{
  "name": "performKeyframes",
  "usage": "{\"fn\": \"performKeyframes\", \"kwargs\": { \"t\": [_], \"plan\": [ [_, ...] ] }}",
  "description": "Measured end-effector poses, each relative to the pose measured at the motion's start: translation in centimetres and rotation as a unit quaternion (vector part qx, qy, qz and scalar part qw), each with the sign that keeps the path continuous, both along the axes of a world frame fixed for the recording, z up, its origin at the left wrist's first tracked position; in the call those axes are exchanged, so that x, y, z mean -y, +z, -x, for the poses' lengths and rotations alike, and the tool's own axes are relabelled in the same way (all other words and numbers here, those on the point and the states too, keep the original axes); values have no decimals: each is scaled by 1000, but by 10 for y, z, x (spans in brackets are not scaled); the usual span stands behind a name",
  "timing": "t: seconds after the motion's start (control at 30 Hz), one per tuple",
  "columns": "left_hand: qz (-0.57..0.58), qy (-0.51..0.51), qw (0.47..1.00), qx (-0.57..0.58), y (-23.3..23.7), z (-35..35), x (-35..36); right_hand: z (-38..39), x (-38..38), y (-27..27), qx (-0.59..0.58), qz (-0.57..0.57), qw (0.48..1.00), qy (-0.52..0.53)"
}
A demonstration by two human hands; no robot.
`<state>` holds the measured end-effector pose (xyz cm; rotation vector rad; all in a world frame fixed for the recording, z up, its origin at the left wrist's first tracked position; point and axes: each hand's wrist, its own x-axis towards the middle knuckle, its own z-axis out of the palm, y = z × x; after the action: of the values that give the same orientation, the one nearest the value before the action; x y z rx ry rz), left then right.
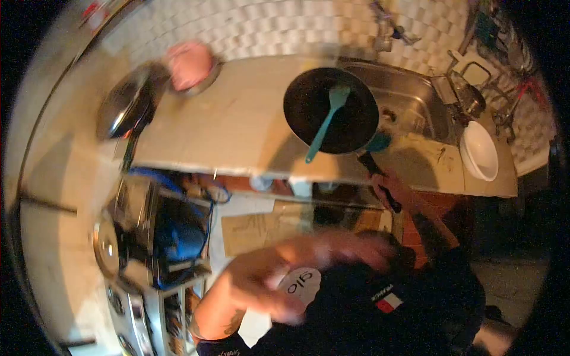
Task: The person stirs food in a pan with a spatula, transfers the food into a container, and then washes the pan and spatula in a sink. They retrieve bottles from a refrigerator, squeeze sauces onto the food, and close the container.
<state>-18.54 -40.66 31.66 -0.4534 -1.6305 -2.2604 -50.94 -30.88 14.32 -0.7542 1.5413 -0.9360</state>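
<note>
My right hand is wrapped round the handle of a black frying pan, which overlaps the sink's left end and the counter. A teal spatula lies in the pan, its handle crossing the near rim. A second teal item shows beside the pan's lower right edge. Blurred by motion, my left hand passes in front of my dark shirt, fingers stretched out and thumb apart. Between thumb and fingers a white oval marked "glo" appears against the shirt.
Behind the pan lies a metal sink under a tap. A white bowl stands right of it. Farther left are a pink item and a dark shiny pan. Cardboard lies below the counter, and a stove stands lower left.
</note>
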Motion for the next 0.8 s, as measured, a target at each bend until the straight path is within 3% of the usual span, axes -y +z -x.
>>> {"fn": "performKeyframes", "kwargs": {
  "t": [0.07, 0.13, 0.2, 0.27, 0.33, 0.4, 0.47, 0.53, 0.63, 0.67, 0.73, 0.8],
  "plan": [
    [-36, 203, 965, 162, -31, 54, 76, 61, 6, -7, 45, 0, 998, -50],
    [-14, 301, 923, 240, -74, 106, 137, 79, -8, 0, 57, -41, 992, -100],
    [119, 318, 882, 327, -128, 188, 175, 136, 7, -5, 34, -92, 987, -126],
    [395, 313, 797, 334, -157, 255, 192, 185, 20, -3, -58, -87, 991, -82],
    [364, 303, 821, 319, -220, 331, 203, 231, 32, -9, -98, -99, 989, -53],
    [240, 218, 829, 456, -244, 387, 207, 265, 42, -22, -126, -108, 986, -28],
    [195, 174, 807, 530, -250, 415, 204, 291, 56, -30, -227, -83, 970, 27],
    [231, 182, 784, 547, -236, 429, 204, 319, 77, -38, -296, -106, 944, 95],
    [419, 259, 743, 453, -271, 431, 218, 355, 96, -57, -307, -190, 919, 156],
    [437, 229, 729, 474, -275, 433, 225, 360, 96, -61, -313, -191, 917, 158],
    [582, 153, 700, 386, -281, 418, 242, 383, 94, -106, -408, -125, 887, 175],
    [648, 121, 674, 333, -273, 419, 266, 438, 92, -198, -571, 16, 795, 204]
  ]
}}
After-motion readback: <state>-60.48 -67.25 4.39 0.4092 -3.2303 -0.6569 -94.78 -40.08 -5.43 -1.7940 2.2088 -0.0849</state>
